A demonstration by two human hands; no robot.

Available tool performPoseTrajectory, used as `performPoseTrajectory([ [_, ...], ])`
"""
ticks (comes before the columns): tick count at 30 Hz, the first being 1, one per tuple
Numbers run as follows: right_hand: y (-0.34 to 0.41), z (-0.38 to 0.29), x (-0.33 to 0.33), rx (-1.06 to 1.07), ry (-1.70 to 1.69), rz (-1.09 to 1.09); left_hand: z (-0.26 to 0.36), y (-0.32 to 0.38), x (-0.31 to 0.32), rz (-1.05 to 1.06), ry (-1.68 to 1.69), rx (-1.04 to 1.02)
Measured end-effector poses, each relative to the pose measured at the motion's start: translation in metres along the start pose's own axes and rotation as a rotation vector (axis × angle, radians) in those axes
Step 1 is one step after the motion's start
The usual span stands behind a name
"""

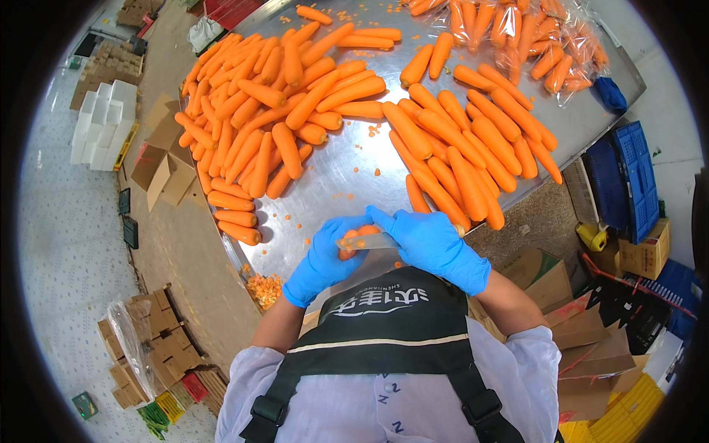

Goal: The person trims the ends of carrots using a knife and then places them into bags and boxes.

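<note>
Both my hands wear blue gloves and meet over the near edge of a steel table (343, 171). My left hand (332, 252) grips a carrot (349, 253), mostly hidden by the fingers. In my right hand (429, 238) is a knife (376, 241) with a pale handle end showing; its blade lies across the carrot, with small orange bits on the metal. A large heap of carrots (260, 111) covers the table's left side. Another pile of carrots (460, 149) lies just beyond my right hand. Thin orange slices (374, 130) are scattered on the steel between them.
Clear plastic bags of carrots (515, 33) lie at the table's far right, near a blue cloth-like item (610, 95). Orange trimmings (265, 290) gather at the near left corner. Blue plastic crates (637, 177) and cardboard boxes (587, 343) stand to the right; an opened carton (166, 155) is left.
</note>
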State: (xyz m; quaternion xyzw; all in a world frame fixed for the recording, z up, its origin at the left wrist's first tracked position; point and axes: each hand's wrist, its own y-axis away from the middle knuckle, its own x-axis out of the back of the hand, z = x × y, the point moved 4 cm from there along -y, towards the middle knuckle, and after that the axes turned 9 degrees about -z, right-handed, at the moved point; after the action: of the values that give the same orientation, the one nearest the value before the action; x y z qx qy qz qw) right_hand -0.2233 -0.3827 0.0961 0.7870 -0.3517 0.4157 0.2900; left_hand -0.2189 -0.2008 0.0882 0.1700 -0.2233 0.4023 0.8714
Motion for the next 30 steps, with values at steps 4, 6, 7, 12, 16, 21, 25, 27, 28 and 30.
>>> performPoseTrajectory([
  [4, -0.002, 0.021, -0.016, -0.078, -0.039, -0.006, -0.001, 0.000, 0.002, 0.031, -0.146, -0.120],
  [6, -0.004, 0.050, -0.028, -0.221, -0.101, 0.011, 0.004, -0.003, 0.008, -0.008, -0.152, -0.116],
  [7, -0.002, 0.056, -0.026, -0.244, -0.154, 0.079, 0.005, -0.006, 0.010, -0.025, -0.156, -0.113],
  [12, 0.001, 0.054, -0.001, -0.255, -0.276, 0.196, -0.013, -0.030, 0.033, -0.059, -0.208, -0.089],
  [16, 0.001, 0.067, 0.002, -0.295, -0.357, 0.298, -0.051, -0.087, 0.096, 0.138, -0.312, -0.059],
  [21, 0.004, 0.089, -0.002, -0.450, -0.507, 0.283, -0.043, -0.181, 0.161, 0.496, -0.769, -0.071],
  [25, 0.008, 0.097, -0.012, -0.455, -0.559, 0.346, -0.077, -0.228, 0.049, 0.212, -0.205, 0.053],
  [27, 0.011, 0.099, -0.017, -0.459, -0.555, 0.337, -0.089, -0.238, -0.007, 0.221, -0.093, 0.094],
  [28, 0.014, 0.100, -0.019, -0.461, -0.557, 0.349, -0.093, -0.239, -0.032, 0.263, -0.092, 0.124],
  [30, 0.022, 0.104, -0.022, -0.465, -0.569, 0.377, -0.092, -0.238, -0.045, 0.292, -0.056, 0.157],
])
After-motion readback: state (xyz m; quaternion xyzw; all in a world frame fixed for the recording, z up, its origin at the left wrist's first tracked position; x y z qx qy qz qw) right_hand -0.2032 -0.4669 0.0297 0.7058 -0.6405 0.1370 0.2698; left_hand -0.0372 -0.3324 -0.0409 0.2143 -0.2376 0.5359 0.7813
